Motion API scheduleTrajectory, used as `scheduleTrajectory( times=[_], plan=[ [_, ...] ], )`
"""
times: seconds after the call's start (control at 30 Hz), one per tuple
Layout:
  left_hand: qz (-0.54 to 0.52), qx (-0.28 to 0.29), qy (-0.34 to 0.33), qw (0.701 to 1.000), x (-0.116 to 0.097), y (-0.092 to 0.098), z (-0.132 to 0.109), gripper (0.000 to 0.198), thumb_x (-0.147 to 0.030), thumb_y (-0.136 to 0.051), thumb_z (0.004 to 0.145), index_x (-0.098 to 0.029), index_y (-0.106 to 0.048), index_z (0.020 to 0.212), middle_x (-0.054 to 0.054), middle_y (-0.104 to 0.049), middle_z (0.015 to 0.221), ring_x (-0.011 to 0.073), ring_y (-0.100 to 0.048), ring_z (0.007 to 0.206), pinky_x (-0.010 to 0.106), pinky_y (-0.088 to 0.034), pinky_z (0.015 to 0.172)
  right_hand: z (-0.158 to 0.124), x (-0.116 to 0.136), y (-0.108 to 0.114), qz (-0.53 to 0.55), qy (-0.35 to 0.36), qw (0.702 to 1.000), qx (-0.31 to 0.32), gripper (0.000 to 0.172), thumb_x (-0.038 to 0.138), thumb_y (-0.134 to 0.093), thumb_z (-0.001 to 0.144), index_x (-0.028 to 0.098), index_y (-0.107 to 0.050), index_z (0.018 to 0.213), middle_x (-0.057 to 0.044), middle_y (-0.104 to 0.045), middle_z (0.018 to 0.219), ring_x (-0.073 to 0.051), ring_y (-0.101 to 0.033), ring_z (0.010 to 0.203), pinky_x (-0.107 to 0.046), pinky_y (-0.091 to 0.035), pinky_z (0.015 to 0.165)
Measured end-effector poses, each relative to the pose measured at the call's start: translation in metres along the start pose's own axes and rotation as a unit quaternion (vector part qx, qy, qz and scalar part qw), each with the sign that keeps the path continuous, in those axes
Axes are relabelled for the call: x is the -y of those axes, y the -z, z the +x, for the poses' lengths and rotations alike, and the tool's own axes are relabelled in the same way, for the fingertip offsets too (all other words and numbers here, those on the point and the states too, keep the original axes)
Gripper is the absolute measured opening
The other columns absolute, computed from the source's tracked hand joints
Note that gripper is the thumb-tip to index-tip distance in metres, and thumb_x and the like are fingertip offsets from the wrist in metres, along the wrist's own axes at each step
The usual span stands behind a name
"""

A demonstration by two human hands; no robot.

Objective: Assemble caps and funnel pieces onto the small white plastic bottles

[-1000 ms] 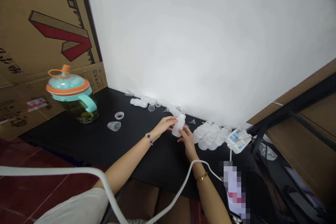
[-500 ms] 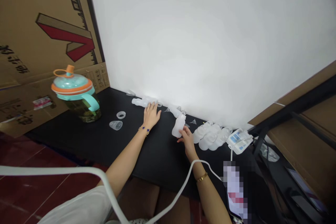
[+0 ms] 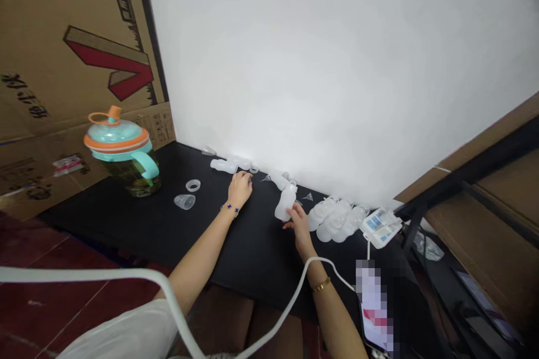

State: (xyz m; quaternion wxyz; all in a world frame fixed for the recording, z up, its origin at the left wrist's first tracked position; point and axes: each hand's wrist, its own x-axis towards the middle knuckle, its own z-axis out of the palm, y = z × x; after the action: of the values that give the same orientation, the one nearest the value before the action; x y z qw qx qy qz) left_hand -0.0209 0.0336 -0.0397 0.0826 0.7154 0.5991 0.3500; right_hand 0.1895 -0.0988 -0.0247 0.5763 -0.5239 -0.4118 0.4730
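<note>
My right hand (image 3: 298,221) grips a translucent white bottle (image 3: 286,203) by its lower part, held upright just above or on the black table (image 3: 168,235). My left hand (image 3: 240,189) is curled, its fingers bent inward. A small greyish bit shows at its fingertips, too small to name. Just beyond it, white plastic bottles (image 3: 224,166) lie along the wall, with a clear ring (image 3: 254,169) at their right end. Small clear funnel-shaped pieces (image 3: 266,178) lie between my hands. Another white bottle (image 3: 278,179) lies behind the one I hold.
Several white bottles (image 3: 337,219) cluster right of my right hand, beside a white power strip (image 3: 381,227). A clear cup-shaped cover (image 3: 185,202) and a ring (image 3: 193,185) lie left. A lidded teal-and-orange jug (image 3: 122,151) stands by the cardboard box. A white cable (image 3: 126,272) crosses the foreground.
My left hand has drawn back slightly from the bottles by the wall, and its spread fingers have curled in. The right hand keeps its hold on the bottle.
</note>
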Motion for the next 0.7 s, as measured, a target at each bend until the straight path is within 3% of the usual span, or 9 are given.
scheduleTrajectory(
  times=[0.23,0.37,0.43,0.53,0.7],
  plan=[
    [-0.108,-0.004,-0.005,0.994,0.002,0.001,0.001,0.037,-0.01,-0.065,0.084,-0.018,-0.07,0.119,0.013,-0.071,0.117,0.0318,-0.065,0.112,0.043,-0.05,0.1,0.001,-0.001,0.001,0.011,-0.007,1.0,0.007,0.036,0.042,-0.073,0.077,0.021,-0.069,0.106,-0.004,-0.071,0.097,-0.014,-0.065,0.064,-0.022,-0.052,0.046],
    [-0.259,-0.027,0.029,0.965,-0.004,0.003,0.005,0.033,-0.015,-0.072,0.081,-0.019,-0.073,0.114,0.012,-0.073,0.116,0.0284,-0.068,0.107,0.041,-0.052,0.098,0.001,-0.001,0.002,0.031,-0.016,0.999,0.003,0.037,0.042,-0.074,0.077,0.022,-0.069,0.107,-0.005,-0.071,0.099,-0.02,-0.07,0.076,-0.026,-0.058,0.052],
    [-0.374,-0.014,0.072,0.924,-0.009,0.005,0.007,0.035,-0.021,-0.079,0.077,-0.017,-0.074,0.111,0.012,-0.075,0.113,0.0268,-0.07,0.103,0.04,-0.054,0.096,0.001,-0.002,0.002,0.041,-0.015,0.999,-0.003,0.036,0.042,-0.075,0.076,0.022,-0.07,0.106,-0.005,-0.071,0.101,-0.022,-0.071,0.084,-0.029,-0.061,0.056],
    [-0.529,0.037,0.136,0.837,-0.017,0.009,0.007,0.043,-0.034,-0.087,0.072,-0.015,-0.075,0.108,0.012,-0.076,0.109,0.0263,-0.071,0.101,0.04,-0.056,0.095,0.001,-0.002,0.002,0.053,-0.022,0.998,-0.003,0.037,0.043,-0.076,0.075,0.022,-0.07,0.105,-0.005,-0.07,0.101,-0.023,-0.071,0.086,-0.031,-0.063,0.058],
    [-0.648,0.1,0.199,0.729,-0.023,0.014,0.004,0.041,-0.04,-0.089,0.072,-0.014,-0.079,0.101,0.011,-0.077,0.107,0.0219,-0.072,0.096,0.036,-0.056,0.095,0.001,-0.002,0.0,0.06,-0.027,0.998,0.003,0.039,0.043,-0.078,0.074,0.022,-0.07,0.105,-0.006,-0.07,0.104,-0.023,-0.07,0.086,-0.03,-0.063,0.058]
  ],
)
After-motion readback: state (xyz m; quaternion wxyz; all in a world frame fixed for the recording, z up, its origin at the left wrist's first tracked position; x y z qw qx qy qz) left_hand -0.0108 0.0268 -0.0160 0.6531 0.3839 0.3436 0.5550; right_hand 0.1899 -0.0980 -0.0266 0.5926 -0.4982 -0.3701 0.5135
